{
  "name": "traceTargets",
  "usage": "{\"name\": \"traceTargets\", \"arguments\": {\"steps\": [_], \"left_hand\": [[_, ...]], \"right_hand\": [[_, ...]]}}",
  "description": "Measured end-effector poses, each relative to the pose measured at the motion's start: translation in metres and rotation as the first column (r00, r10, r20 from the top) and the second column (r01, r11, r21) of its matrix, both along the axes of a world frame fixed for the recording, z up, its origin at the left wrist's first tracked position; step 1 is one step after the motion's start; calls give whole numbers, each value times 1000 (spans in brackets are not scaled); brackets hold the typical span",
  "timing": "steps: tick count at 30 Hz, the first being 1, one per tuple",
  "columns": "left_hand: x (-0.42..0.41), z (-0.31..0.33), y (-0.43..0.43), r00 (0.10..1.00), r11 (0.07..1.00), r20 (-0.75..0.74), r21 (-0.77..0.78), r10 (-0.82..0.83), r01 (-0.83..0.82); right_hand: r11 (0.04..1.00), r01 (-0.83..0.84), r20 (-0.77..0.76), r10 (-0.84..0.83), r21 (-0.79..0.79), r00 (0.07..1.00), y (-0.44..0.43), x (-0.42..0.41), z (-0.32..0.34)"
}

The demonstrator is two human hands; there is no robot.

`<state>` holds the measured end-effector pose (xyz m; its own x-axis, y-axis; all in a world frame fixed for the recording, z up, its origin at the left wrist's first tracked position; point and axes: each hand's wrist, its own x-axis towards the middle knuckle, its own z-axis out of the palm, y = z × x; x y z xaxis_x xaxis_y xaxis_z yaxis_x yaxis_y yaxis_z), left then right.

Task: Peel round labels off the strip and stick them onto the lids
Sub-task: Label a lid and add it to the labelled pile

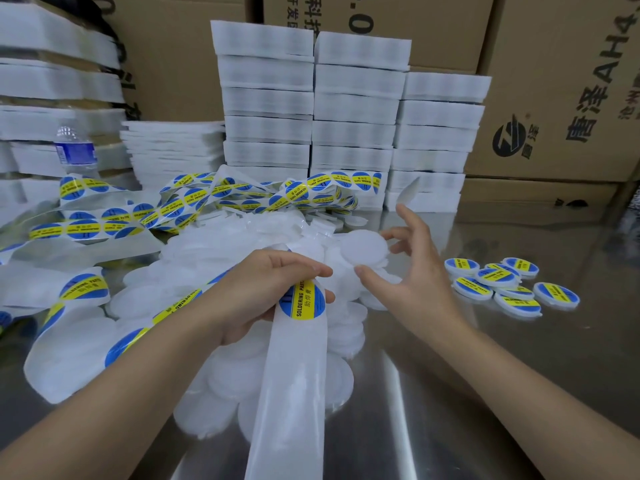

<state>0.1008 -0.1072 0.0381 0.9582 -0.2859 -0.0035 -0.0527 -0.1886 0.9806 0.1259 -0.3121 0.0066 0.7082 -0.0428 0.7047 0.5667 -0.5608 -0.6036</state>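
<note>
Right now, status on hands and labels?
Left hand grips strip, label at its fingers. Right hand open, at a blank lid. Nothing in the way.

One water bottle (74, 147), about eight labelled lids (556, 295)

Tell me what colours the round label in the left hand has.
The label on the strip is blue with a lettered yellow band; head view.
</note>
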Motion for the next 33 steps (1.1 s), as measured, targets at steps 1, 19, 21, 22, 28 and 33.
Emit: {"name": "traceTargets", "arguments": {"steps": [1,19,21,22,28,33], "left_hand": [[1,0,0,1000,1000,-8,3,8,-8],[5,-2,0,1000,998,18,57,22,-23],[5,-2,-1,1000,999,10,42,28,-28],[5,-2,-1,999,999,8,36,32,-33],[6,-2,-1,1000,999,-4,16,31,-31],[6,-2,-1,1000,999,2,25,23,-23]], "right_hand": [[999,-37,19,36,2,999,2,-3,0],[980,-199,109,197,10,974,13,-24,11],[928,-265,38,264,261,964,15,-27,19],[866,-290,1,317,407,948,15,-28,25],[604,-194,-206,529,773,823,3,-25,37],[696,-82,-372,475,713,797,6,-20,31]]}}
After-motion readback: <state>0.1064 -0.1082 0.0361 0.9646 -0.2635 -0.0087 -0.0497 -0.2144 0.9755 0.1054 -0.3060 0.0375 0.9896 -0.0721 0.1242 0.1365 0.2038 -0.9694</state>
